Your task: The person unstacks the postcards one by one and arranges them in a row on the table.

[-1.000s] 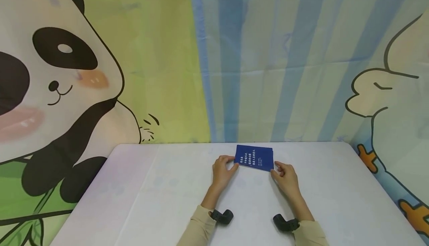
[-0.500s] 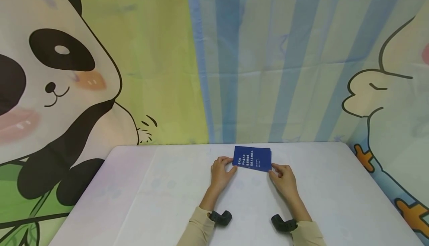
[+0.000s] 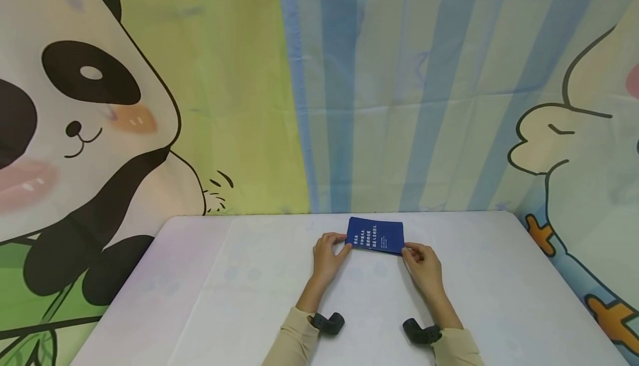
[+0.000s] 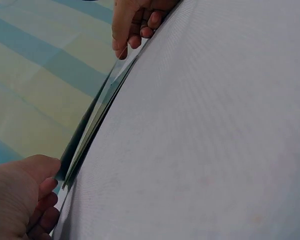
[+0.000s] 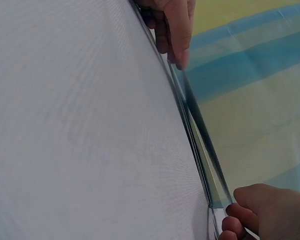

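Note:
A thin dark blue booklet (image 3: 375, 235) with white printed characters lies at the far middle of the white table. My left hand (image 3: 325, 259) pinches its left end, thumb at the near corner. At the opposite end, my right hand (image 3: 423, 266) pinches the near right corner between thumb and fingers. Edge-on in the left wrist view, the booklet (image 4: 96, 112) shows several thin layers, the upper one parted from those below. The right wrist view also shows the booklet (image 5: 200, 125) with a narrow gap between layers. Its underside is hidden.
The white tabletop (image 3: 259, 299) stretches out around both forearms. Behind its far edge hangs a striped cloth backdrop (image 3: 389, 105), with a cartoon panda (image 3: 95, 133) on the left. Black wrist cameras (image 3: 329, 324) sit at both cuffs.
The booklet's right end, which showed offset layers, now looks more even, and its near edge bows slightly. Both hands keep their hold at the ends; the head view has shifted a little.

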{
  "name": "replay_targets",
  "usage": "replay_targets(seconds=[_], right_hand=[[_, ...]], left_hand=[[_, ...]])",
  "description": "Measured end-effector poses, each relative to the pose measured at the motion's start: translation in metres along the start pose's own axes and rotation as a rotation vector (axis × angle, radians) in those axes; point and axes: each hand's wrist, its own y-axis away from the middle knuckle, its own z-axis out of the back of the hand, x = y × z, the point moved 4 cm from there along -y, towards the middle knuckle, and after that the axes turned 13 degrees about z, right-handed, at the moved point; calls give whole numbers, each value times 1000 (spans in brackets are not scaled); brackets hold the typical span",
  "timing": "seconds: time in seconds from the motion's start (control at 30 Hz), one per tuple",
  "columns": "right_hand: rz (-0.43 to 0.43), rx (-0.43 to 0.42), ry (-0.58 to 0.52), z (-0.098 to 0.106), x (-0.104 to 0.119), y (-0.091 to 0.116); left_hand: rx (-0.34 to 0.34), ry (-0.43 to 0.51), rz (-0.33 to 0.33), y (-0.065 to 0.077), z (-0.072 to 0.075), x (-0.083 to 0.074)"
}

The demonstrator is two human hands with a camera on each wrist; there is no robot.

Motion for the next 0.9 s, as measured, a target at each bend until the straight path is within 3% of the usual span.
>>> replay_targets(seconds=[0.47, 0.67, 0.9], right_hand=[[-64, -62, -92, 1, -6, 1], [-44, -84, -172, 0, -4, 1], [-1, -88, -180, 1, -1, 3]], left_hand=[[7, 45, 10, -3, 0, 2], [-15, 80, -32, -2, 3, 1], [-3, 107, -20, -2, 5, -2]])
